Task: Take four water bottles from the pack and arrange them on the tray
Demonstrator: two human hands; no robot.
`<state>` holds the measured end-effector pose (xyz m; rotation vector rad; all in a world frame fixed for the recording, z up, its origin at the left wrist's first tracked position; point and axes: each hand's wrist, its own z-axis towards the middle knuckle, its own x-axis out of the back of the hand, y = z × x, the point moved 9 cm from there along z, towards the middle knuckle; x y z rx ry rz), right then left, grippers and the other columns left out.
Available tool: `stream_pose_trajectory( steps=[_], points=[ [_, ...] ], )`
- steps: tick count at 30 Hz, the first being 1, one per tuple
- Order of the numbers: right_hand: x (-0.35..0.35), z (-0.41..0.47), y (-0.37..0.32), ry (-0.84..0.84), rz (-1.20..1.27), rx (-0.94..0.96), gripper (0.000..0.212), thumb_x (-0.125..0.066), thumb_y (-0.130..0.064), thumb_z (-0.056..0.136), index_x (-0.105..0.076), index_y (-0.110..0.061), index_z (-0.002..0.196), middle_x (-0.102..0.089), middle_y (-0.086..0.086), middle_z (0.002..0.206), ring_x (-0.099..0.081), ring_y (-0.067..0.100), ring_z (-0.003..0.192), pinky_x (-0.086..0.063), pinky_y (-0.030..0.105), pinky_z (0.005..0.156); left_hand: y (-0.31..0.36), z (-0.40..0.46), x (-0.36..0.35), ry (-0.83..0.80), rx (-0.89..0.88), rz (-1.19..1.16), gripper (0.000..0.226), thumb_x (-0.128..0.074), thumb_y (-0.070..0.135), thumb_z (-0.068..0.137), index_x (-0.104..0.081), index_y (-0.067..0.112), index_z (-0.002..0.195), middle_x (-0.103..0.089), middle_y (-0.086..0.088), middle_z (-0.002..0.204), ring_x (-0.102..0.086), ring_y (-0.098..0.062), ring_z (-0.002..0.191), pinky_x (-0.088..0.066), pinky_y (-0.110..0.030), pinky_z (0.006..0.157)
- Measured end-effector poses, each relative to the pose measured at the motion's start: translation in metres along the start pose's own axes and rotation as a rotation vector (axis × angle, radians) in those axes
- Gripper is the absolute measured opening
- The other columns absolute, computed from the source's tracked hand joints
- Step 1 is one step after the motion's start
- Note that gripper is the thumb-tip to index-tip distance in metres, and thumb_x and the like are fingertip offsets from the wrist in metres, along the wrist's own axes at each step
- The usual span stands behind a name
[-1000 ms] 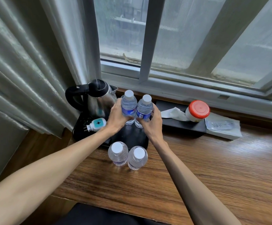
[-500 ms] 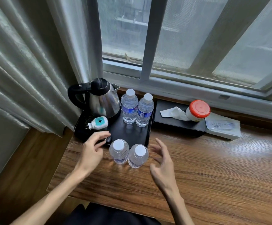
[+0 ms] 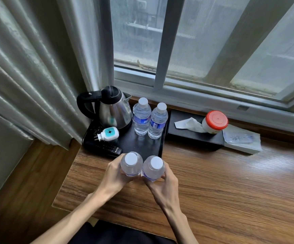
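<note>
Single head-worn wide view, angled down, close over table toward window.

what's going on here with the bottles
A person is stocking a black tray with water bottles. Two bottles stand upright on it beside the kettle. The left hand and right hand each grip one more bottle on the wooden table, just in front of the tray.

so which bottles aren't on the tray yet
The two near bottles, one in the left hand and one in the right hand, over the wooden table; the far pair stands on the black tray.
</note>
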<state>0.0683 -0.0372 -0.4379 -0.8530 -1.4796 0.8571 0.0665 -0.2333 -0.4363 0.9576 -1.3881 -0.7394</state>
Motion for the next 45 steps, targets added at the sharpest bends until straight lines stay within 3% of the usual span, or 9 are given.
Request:
stream_pose_trajectory(
  steps=[5, 8, 10, 12, 15, 18, 25, 36, 45],
  points=[
    [0.024, 0.024, -0.037, 0.101, 0.058, 0.102, 0.068, -0.088, -0.044, 0.068, -0.063, -0.020, 0.126, -0.066, -0.009, 0.120, -0.061, 0.004, 0.112, -0.051, 0.024, 0.093, 0.038, 0.029, 0.015, 0.052, -0.097, -0.028, 0.059, -0.097, 0.024, 0.057, -0.070, 0.015, 0.109, -0.074, 0.010, 0.100, -0.068, 0.003, 0.091, -0.052, -0.013, 0.078],
    [0.028, 0.050, -0.044, 0.168, 0.075, 0.111, 0.072, -0.090, -0.040, 0.063, -0.065, -0.014, 0.126, -0.053, -0.004, 0.112, -0.059, 0.004, 0.104, -0.051, 0.011, 0.086, 0.054, 0.052, 0.020, 0.104, -0.117, -0.046, 0.062, -0.097, 0.021, 0.056, -0.061, 0.039, 0.102, -0.067, -0.005, 0.106, -0.066, -0.013, 0.096, -0.052, -0.018, 0.083],
    [0.024, 0.066, -0.039, 0.183, 0.083, 0.078, 0.075, -0.091, -0.036, 0.063, -0.064, -0.016, 0.129, -0.049, -0.005, 0.110, -0.060, 0.006, 0.103, -0.056, 0.018, 0.086, 0.057, 0.065, 0.020, 0.151, -0.102, -0.024, 0.061, -0.097, 0.018, 0.055, -0.055, 0.043, 0.091, -0.060, -0.003, 0.099, -0.062, -0.016, 0.093, -0.045, -0.008, 0.078],
    [0.019, 0.079, -0.033, 0.193, 0.060, 0.061, 0.077, -0.091, -0.037, 0.061, -0.063, -0.020, 0.130, -0.049, -0.007, 0.109, -0.061, 0.008, 0.101, -0.059, 0.030, 0.087, 0.057, 0.075, 0.014, 0.160, -0.092, 0.020, 0.046, -0.096, 0.017, 0.056, -0.063, 0.028, 0.086, -0.054, 0.012, 0.086, -0.057, -0.019, 0.092, -0.042, -0.004, 0.072],
    [0.015, 0.090, -0.025, 0.231, 0.039, 0.056, 0.077, -0.090, -0.032, 0.062, -0.061, -0.023, 0.133, -0.053, -0.006, 0.109, -0.060, 0.004, 0.099, -0.057, 0.037, 0.088, 0.049, 0.083, 0.004, 0.192, -0.082, 0.072, 0.043, -0.094, 0.014, 0.057, -0.069, 0.003, 0.090, -0.050, 0.018, 0.079, -0.055, -0.027, 0.092, -0.045, -0.017, 0.069],
    [0.010, 0.096, -0.016, 0.248, 0.069, 0.004, 0.079, -0.090, -0.031, 0.063, -0.058, -0.024, 0.135, -0.057, -0.004, 0.115, -0.062, 0.004, 0.101, -0.055, 0.035, 0.092, 0.024, 0.089, 0.002, 0.245, 0.030, 0.021, 0.063, -0.095, 0.022, 0.053, -0.061, 0.010, 0.106, -0.063, 0.001, 0.097, -0.062, -0.022, 0.096, -0.054, -0.035, 0.078],
    [-0.005, 0.101, -0.003, 0.267, 0.131, -0.105, 0.072, -0.092, -0.028, 0.063, -0.049, -0.022, 0.121, -0.056, -0.002, 0.119, -0.061, 0.000, 0.097, -0.056, 0.036, 0.088, 0.000, 0.101, -0.002, 0.257, 0.131, 0.005, 0.068, -0.095, 0.029, 0.051, -0.056, 0.018, 0.105, -0.063, 0.000, 0.103, -0.063, -0.015, 0.093, -0.057, -0.044, 0.080],
    [-0.014, 0.101, 0.002, 0.266, 0.134, -0.075, 0.080, -0.091, -0.026, 0.069, -0.045, -0.018, 0.133, -0.047, -0.003, 0.125, -0.056, -0.001, 0.101, -0.055, 0.033, 0.094, -0.002, 0.105, -0.007, 0.228, 0.054, 0.015, 0.065, -0.095, 0.028, 0.055, -0.051, 0.016, 0.103, -0.058, -0.003, 0.104, -0.060, -0.019, 0.096, -0.055, -0.044, 0.081],
    [-0.004, 0.087, -0.013, 0.201, 0.057, -0.016, 0.098, -0.092, -0.032, 0.065, -0.038, -0.013, 0.145, -0.042, 0.003, 0.136, -0.046, 0.015, 0.128, -0.043, 0.037, 0.110, 0.016, 0.090, -0.002, 0.087, 0.001, 0.005, 0.101, -0.091, 0.029, 0.062, -0.032, 0.015, 0.143, -0.044, -0.003, 0.142, -0.047, -0.014, 0.129, -0.042, -0.031, 0.106]
  ],
)
